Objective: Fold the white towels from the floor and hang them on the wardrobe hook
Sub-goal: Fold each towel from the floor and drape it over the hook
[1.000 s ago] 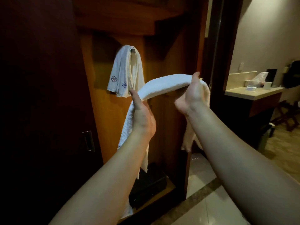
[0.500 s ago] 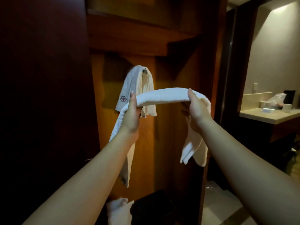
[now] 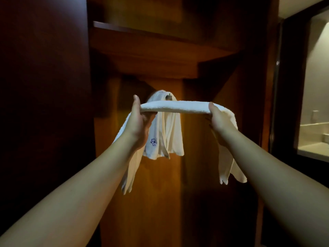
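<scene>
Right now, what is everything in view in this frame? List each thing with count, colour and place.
held towel: 1, white, stretched level between both hands in front of the hook, ends hanging down on each side
hung towel: 1, white with a blue flower mark, draped on the hook behind the held towel
hook: 1, dark metal, on the wardrobe back panel, mostly covered
wardrobe: 1, brown wood, ahead, open
shelf: 1, brown wood, above the hook
window: 1, dark-framed glass, far right
left hand: 1, grips the held towel's left part
right hand: 1, grips the held towel's right part
</scene>
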